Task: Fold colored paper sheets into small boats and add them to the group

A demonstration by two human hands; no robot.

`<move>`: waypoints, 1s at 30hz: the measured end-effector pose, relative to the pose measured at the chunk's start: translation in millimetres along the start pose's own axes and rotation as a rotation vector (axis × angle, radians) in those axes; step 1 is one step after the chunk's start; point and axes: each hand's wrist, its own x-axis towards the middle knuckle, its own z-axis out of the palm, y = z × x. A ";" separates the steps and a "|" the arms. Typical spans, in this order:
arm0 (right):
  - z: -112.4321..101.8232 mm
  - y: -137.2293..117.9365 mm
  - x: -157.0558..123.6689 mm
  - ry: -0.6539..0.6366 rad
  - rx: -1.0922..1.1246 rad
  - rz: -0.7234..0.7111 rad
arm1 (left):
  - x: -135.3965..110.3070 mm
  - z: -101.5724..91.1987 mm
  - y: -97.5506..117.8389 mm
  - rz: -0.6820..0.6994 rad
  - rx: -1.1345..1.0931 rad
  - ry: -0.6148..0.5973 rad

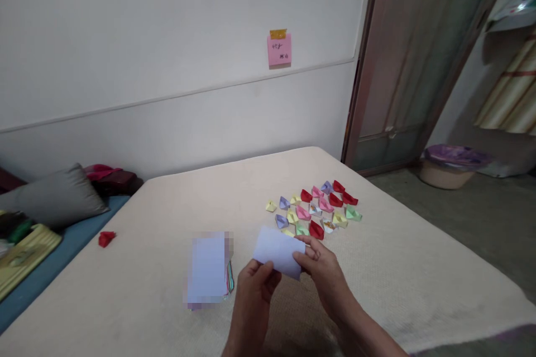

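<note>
A pale lavender sheet of paper [278,251] is held up in front of me, slightly tilted, above the cream-covered surface. My left hand [259,284] pinches its lower left edge, thumb on top. On the right side, my right hand [316,262] grips the same sheet between thumb and fingers. Left of my hands lies a stack of coloured paper [207,268], partly blurred, with a lavender sheet uppermost. Beyond the held sheet, several small folded paper boats [304,212] in red, pink, yellow, lavender, green and a patterned print sit in loose rows.
A red folded paper piece [106,239] lies alone at the left. A grey pillow [54,195] and a yellow striped item [31,254] rest beyond the left edge. The white wall carries a pink note [279,50]. A lined bin [450,167] stands on the floor at right.
</note>
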 end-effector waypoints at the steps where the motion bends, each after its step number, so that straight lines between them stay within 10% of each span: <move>1: -0.2 0.3 -0.2 -0.003 0.001 0.000 | 0.6 -0.9 -0.3 0.011 0.018 0.013; 23: -2.5 12.8 6.7 -0.094 -0.133 -0.028 | 13.7 -22.2 -6.2 0.174 0.372 0.161; 30: -5.6 18.2 3.4 0.108 -0.445 -0.353 | 16.1 -27.0 -0.8 0.261 0.534 0.204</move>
